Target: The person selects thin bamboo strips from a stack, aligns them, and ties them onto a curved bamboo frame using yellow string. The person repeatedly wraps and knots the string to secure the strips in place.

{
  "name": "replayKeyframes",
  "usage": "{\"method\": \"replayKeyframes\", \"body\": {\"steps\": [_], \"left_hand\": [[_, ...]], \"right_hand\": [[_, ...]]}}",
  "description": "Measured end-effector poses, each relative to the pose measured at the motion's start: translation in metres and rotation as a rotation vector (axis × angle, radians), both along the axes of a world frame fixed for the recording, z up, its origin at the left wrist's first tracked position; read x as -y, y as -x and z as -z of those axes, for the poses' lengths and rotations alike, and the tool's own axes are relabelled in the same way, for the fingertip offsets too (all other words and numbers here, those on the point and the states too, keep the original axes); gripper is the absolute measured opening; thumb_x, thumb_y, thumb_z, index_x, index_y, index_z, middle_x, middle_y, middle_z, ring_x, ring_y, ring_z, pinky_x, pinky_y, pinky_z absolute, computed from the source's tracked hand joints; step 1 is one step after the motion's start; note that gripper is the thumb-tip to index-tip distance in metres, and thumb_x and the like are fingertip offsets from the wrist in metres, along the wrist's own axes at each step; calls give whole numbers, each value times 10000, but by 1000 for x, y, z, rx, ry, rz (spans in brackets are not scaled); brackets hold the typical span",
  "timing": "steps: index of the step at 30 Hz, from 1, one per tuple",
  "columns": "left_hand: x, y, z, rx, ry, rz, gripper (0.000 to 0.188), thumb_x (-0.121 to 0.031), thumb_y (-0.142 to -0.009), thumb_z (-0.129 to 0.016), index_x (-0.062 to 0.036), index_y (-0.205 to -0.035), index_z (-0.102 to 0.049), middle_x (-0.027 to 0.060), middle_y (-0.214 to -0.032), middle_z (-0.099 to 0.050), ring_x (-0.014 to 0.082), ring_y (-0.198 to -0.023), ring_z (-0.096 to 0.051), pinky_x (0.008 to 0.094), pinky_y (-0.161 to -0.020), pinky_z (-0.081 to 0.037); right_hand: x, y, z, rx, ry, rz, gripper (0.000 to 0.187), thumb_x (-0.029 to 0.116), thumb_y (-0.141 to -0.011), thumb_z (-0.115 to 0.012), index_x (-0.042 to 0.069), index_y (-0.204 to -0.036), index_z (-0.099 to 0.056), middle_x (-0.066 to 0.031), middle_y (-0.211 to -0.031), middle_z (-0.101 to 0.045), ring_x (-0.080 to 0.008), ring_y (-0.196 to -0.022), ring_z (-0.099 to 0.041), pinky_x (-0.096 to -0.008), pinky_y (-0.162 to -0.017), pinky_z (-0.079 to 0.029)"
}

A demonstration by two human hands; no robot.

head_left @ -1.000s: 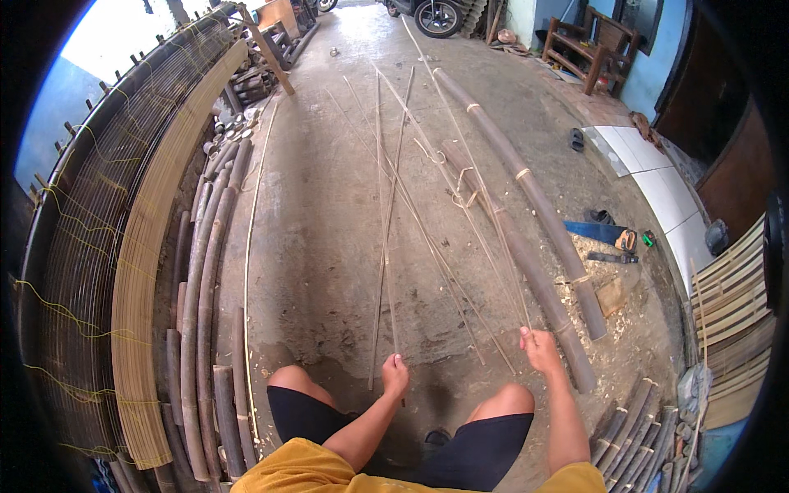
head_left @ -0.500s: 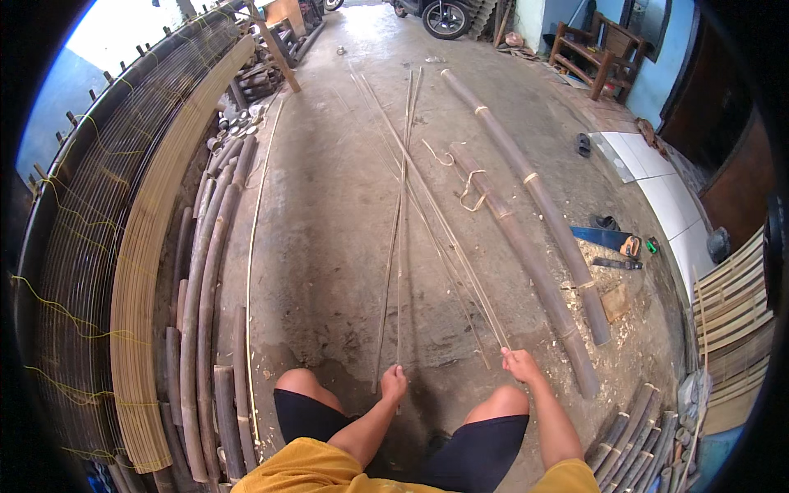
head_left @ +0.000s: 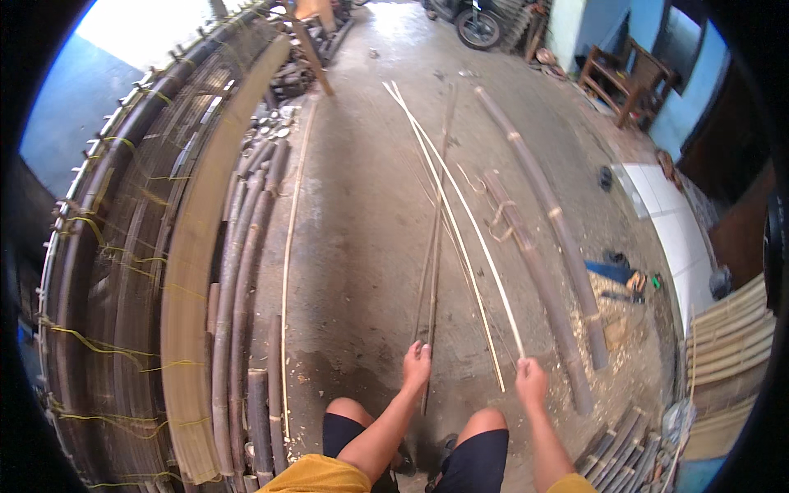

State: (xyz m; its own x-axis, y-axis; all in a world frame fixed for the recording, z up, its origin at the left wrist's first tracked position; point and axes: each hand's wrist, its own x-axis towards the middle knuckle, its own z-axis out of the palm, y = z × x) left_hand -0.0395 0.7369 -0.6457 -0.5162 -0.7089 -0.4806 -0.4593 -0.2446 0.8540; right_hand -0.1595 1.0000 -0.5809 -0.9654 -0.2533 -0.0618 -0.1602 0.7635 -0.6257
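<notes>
My right hand [head_left: 531, 382] is closed around the near end of a long pale bamboo strip [head_left: 486, 240], which stretches away across the floor. A second pale strip [head_left: 460, 246] runs beside it; its near end lies left of my right hand, apart from it. The two cross near their far ends. My left hand [head_left: 417, 366] is closed on a thin dark bamboo strip [head_left: 421, 308]. Another dark strip [head_left: 435, 296] passes close by its fingers; whether they grip that one too is unclear. Thinner slivers lie under the pale strips.
Two thick bamboo poles [head_left: 552, 209] lie to the right, beside a blue saw [head_left: 608, 271] and shavings. On the left are stacked poles [head_left: 246, 271], a lone pale strip [head_left: 294, 246] and a long bundle of slats [head_left: 197, 279]. Short bamboo pieces [head_left: 616, 444] sit lower right.
The strips at my right hand, close together before, now lie apart and look paler, with only one in the hand. My left hand remains on dark strip. The whole view has shifted.
</notes>
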Motion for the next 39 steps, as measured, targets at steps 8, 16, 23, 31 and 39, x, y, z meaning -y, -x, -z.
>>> {"method": "replayKeyframes", "body": {"steps": [8, 16, 23, 31, 39], "left_hand": [[91, 43, -338, -400, -506, -134, 442, -393, -1034, -551, -33, -1289, -579, 92, -1062, -670, 151, -858, -632, 303, -777, -519], [193, -157, -591, -17, 491, -320, 283, -280, -989, -633, -6, -1034, -686, 55, -784, -652, 101, -720, -559, 306, -653, -477], [211, -353, -734, 397, 937, -587, 205, -224, -937, -709, -31, -875, -684, 95, -712, -617, 195, -597, -564, 335, -566, -444], [180, -499, -730, 850, 1221, -510, 203, -229, -958, -642, -54, -856, -641, 130, -733, -569, 329, -672, -591, 446, -594, -442], [186, -537, -708, 1316, 613, -726, 333, -300, -984, -539, -98, -1186, -711, 176, -1115, -704, 350, -1047, -653, 448, -921, -509]], "right_hand": [[158, -204, -201, 413, 562, -95, 293, 307, -1061, -475, 34, -978, -543, -41, -706, -558, -147, -587, -553, -331, -586, -484], [245, -223, -401, 871, 696, -565, 383, 370, -1068, -467, 35, -1231, -555, -45, -890, -598, -101, -698, -569, -278, -670, -513], [339, -128, -472, 652, 464, -749, 243, 255, -1037, -531, 61, -1174, -580, -8, -818, -604, -82, -681, -561, -265, -635, -492], [500, -75, -510, 595, 527, -819, 222, 232, -1015, -574, 58, -1151, -592, -10, -802, -618, -86, -662, -573, -274, -616, -491], [601, 2, -476, 585, 375, -1095, 267, 274, -985, -602, 51, -1128, -637, -80, -868, -682, -177, -780, -644, -343, -720, -524]]}}
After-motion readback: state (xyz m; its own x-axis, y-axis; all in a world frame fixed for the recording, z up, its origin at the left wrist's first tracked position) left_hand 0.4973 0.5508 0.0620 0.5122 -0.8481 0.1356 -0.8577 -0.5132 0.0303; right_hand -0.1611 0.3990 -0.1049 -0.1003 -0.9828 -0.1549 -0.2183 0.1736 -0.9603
